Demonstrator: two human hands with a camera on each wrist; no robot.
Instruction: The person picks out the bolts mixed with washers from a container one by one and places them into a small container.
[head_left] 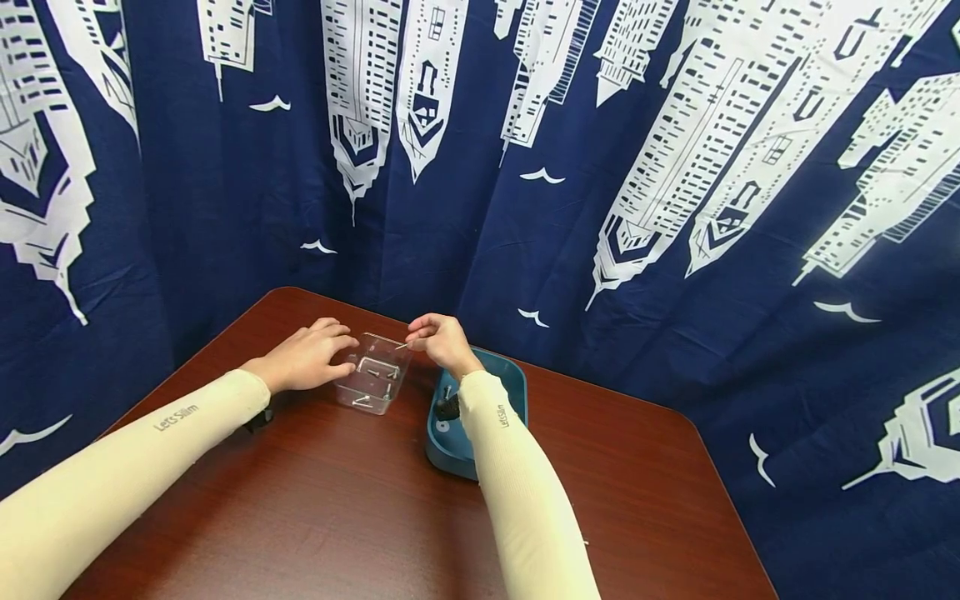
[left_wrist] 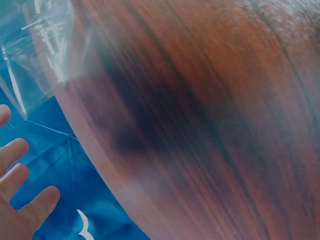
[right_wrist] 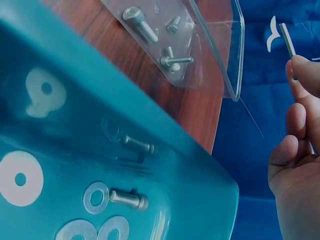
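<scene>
My right hand [head_left: 442,340] pinches a thin threaded bolt [right_wrist: 287,40] between thumb and forefinger, above the gap between two containers. On the left stands a clear plastic box [right_wrist: 216,50] with several bolts [right_wrist: 142,27] in it. My left hand [head_left: 313,354] is at that box's left side, fingers spread and relaxed; whether they touch its wall I cannot tell. In the left wrist view the fingers [left_wrist: 47,200] hold nothing. Under my right wrist sits a teal tray [head_left: 450,462], holding a bolt [right_wrist: 130,199] and several flat washers [right_wrist: 21,179].
Both containers stand on a brown wooden table [head_left: 315,500], near its far edge. A dark blue curtain [head_left: 465,208] with white building shapes hangs behind it. A small white bit [head_left: 586,542] lies beside my right sleeve.
</scene>
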